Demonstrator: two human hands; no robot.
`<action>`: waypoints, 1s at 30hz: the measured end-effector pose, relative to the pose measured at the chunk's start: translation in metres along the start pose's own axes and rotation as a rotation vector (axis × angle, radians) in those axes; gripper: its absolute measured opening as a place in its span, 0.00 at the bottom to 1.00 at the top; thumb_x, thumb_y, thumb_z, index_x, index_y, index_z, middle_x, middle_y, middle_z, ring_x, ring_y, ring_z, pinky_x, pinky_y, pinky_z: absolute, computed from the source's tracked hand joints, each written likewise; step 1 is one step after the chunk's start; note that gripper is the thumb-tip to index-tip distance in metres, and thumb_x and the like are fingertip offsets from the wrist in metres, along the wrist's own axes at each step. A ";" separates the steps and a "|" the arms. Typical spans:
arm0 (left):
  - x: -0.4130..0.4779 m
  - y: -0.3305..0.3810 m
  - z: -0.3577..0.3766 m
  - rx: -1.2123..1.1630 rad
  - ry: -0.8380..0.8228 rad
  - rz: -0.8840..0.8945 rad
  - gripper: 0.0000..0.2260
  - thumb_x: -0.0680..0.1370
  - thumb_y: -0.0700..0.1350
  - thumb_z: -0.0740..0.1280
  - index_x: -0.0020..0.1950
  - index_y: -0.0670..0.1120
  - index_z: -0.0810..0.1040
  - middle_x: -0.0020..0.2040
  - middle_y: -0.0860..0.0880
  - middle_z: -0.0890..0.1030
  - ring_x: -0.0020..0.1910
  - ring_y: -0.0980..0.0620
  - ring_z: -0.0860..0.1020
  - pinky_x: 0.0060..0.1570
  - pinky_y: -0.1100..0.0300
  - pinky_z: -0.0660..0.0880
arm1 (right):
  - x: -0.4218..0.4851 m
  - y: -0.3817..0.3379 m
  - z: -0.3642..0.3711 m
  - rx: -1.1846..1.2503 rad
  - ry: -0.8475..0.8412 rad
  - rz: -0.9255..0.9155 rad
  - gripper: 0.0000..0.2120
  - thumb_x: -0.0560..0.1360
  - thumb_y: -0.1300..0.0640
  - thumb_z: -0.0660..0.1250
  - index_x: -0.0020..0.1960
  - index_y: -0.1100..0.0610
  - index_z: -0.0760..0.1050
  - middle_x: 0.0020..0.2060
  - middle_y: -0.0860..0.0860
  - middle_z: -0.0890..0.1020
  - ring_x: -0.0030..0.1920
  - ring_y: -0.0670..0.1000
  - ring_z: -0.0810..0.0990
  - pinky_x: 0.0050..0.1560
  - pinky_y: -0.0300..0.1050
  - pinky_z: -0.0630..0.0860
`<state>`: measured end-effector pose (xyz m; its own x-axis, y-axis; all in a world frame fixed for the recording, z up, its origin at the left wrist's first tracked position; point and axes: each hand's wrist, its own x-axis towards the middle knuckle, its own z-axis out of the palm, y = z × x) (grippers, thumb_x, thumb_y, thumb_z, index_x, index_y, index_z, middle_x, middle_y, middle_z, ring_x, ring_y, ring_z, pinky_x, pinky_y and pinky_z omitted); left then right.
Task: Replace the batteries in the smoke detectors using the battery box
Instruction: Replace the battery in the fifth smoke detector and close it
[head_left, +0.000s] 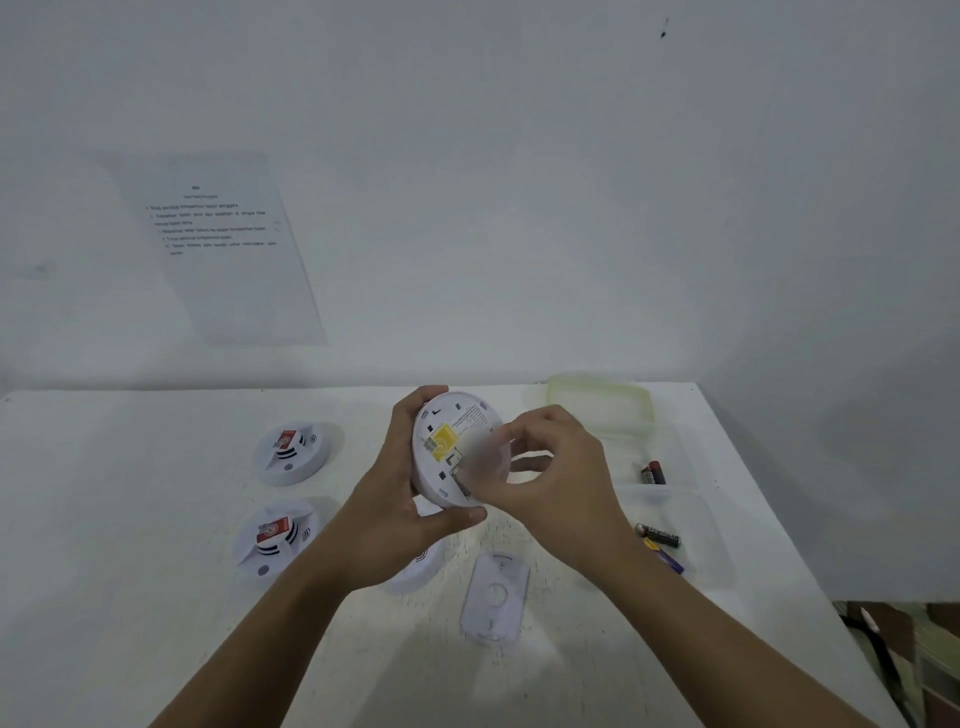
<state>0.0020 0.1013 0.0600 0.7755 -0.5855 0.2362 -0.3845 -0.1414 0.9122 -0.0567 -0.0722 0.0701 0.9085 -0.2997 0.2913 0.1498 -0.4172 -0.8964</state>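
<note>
- Above the middle of the tabletop (104, 519), the left hand (400, 509) gripped a round white smoke detector (470, 415) by its rim, fingers curled over the far edge and thumb under the near edge. The detector was tilted with its back facing the camera.
- A yellow patch (444, 441) showed on that back, left of centre.
- The right hand (556, 478) was against the detector's right side with its fingers curled. The fingertips were blurred, so I could not tell whether they pinched anything.
- Near the left edge of the tabletop, two more detectors lay well apart from the hands, a far one (293, 452) and a near one (272, 540), each with a red piece on it.
- A fourth detector (415, 571) lay on the tabletop, mostly hidden under the left wrist.
- A loose white cover plate (493, 597) lay flat just right of it, toward the near edge.
- Along the right edge stood the clear battery box (691, 519). Its far compartment held two red-and-black batteries (653, 473), and its near compartment held a black one (658, 535) and a yellow-and-purple one (667, 558).
- At the far right corner lay a clear lid (597, 405) with a greenish rim.
- A printed sheet (223, 244) was fixed to the wall behind the table.
</note>
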 end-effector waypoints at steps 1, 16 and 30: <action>0.001 0.000 0.000 0.005 -0.006 0.002 0.44 0.69 0.36 0.80 0.75 0.55 0.57 0.68 0.59 0.70 0.70 0.54 0.72 0.61 0.59 0.78 | 0.001 0.000 -0.001 -0.043 0.007 -0.023 0.17 0.62 0.49 0.84 0.45 0.50 0.81 0.47 0.44 0.78 0.45 0.42 0.83 0.44 0.36 0.82; 0.005 0.001 -0.002 0.016 -0.037 -0.008 0.43 0.69 0.35 0.79 0.75 0.54 0.57 0.64 0.65 0.73 0.66 0.59 0.75 0.57 0.65 0.77 | 0.006 0.002 0.000 -0.199 0.064 -0.156 0.19 0.59 0.41 0.78 0.43 0.53 0.83 0.39 0.45 0.78 0.41 0.43 0.82 0.39 0.37 0.81; 0.000 0.002 -0.002 -0.009 -0.017 -0.033 0.44 0.69 0.35 0.79 0.74 0.56 0.57 0.63 0.63 0.73 0.66 0.57 0.75 0.56 0.61 0.79 | 0.004 0.011 0.005 0.220 -0.010 0.125 0.08 0.71 0.56 0.79 0.46 0.57 0.82 0.50 0.50 0.77 0.51 0.43 0.81 0.44 0.36 0.81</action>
<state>0.0021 0.1028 0.0628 0.7793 -0.5938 0.2004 -0.3541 -0.1533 0.9226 -0.0494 -0.0741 0.0599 0.9288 -0.3288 0.1710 0.1159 -0.1805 -0.9767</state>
